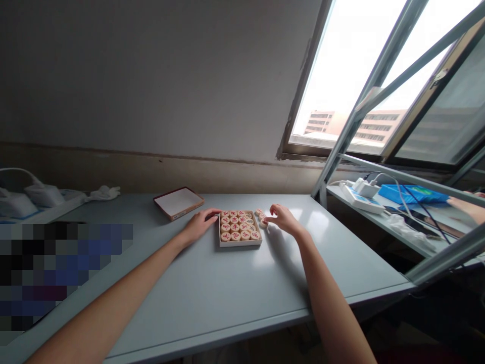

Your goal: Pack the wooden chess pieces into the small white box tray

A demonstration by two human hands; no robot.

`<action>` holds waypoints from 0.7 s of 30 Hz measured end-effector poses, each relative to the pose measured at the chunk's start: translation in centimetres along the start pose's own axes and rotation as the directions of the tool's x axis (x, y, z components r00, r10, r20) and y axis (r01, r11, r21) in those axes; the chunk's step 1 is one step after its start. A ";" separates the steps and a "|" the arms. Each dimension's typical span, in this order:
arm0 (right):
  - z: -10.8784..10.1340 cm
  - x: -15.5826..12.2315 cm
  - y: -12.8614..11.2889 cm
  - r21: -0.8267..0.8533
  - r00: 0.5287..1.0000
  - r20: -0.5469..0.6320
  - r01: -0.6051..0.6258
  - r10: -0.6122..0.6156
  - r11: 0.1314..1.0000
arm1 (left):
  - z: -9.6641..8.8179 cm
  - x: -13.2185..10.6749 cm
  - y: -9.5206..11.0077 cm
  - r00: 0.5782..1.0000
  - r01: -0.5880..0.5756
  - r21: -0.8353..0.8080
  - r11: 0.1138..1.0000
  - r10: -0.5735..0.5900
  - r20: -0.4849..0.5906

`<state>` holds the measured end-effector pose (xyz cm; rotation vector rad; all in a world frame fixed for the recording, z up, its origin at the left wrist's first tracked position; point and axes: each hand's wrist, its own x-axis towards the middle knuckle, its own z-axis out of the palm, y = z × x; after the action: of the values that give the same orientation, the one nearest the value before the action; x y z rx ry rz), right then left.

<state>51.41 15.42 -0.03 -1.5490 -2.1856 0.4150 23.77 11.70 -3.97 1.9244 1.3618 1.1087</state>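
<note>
A shallow box (240, 243) sits on the table, filled with rows of round Chinese chess pieces (235, 227) marked mostly with red characters. My left hand (199, 225) rests at the box's left side, its fingertips touching or very close to the upper left corner, thumb and fingers apart. Just right of the box lie a few loose chess pieces (259, 212). Over these is my right hand (284, 218), thumb and index finger apart, the thumb tip at the nearest loose piece. Whether it presses on that piece I cannot tell.
A box lid (179, 203) lies upside down behind my left hand. Power strips with white plugs (43, 194) stand at far left, beside a blurred-out area. On the right, a metal frame (333, 156) borders another table with a blue tray (413, 194), cables and another person's arm (468, 208).
</note>
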 end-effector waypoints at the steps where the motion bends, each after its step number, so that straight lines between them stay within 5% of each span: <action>1: -0.1 -0.1 -0.5 0.035 0.998 0.011 0.059 -0.060 0.998 | 0.0 0.0 0.0 1.000 0.002 0.002 1.000 -0.002 -0.001; 5: -1.0 -0.8 -2.4 0.241 0.898 0.328 0.220 -0.293 0.945 | 0.0 -0.1 0.1 1.000 0.003 -0.001 1.000 -0.003 -0.008; 8: -1.2 -1.1 -2.9 0.276 0.822 0.465 0.219 -0.329 0.936 | 0.0 -0.1 0.0 1.000 -0.002 -0.004 1.000 0.002 -0.012; 14: -1.0 -0.9 -2.7 0.280 0.819 0.490 0.177 -0.299 0.943 | 0.0 -0.1 0.2 1.000 0.002 0.005 1.000 -0.002 -0.002; 21: -1.8 -0.9 -1.1 0.421 0.877 0.411 0.061 -0.250 0.905 | -0.1 -0.2 0.3 1.000 0.005 0.009 1.000 -0.005 0.010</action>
<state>51.68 14.20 1.92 -1.1136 -2.3420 1.1940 23.82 11.45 -3.74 1.9297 1.3678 1.0904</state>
